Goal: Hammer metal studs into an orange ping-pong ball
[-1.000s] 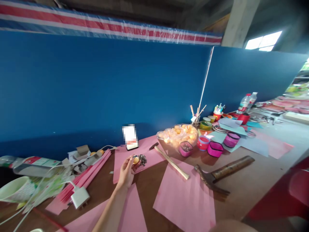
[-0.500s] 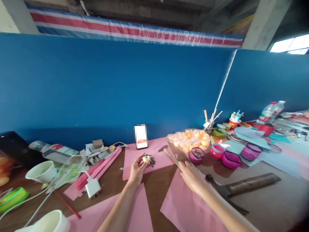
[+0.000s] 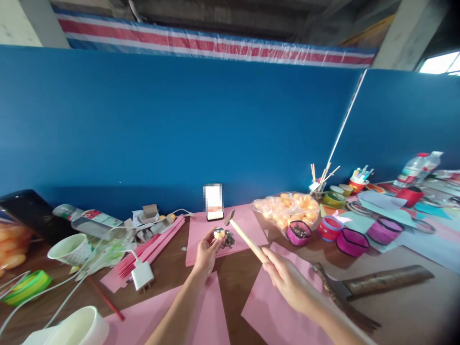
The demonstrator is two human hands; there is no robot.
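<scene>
My left hand [image 3: 206, 250] pinches a small orange ball [image 3: 219, 234] studded with shiny bits, held just above a pink paper sheet [image 3: 201, 235]. A little pile of silver pins [image 3: 229, 239] lies right beside it. My right hand [image 3: 285, 278] grips the wooden handle of a small hammer [image 3: 241, 233], whose dark head hovers close to the right of the ball. A clear bag of orange balls [image 3: 287, 207] sits behind, to the right.
Pink and red tubs [image 3: 350, 238] stand by the bag. A big claw hammer [image 3: 366, 287] lies at right. White cups [image 3: 72, 249], a charger [image 3: 142, 275], cables, pink strips and a phone [image 3: 213, 202] against the blue wall fill the left and back.
My right hand came into view, took the small hammer off the table and lifted it toward the ball. The view turned left; the left hand stays on the ball.
</scene>
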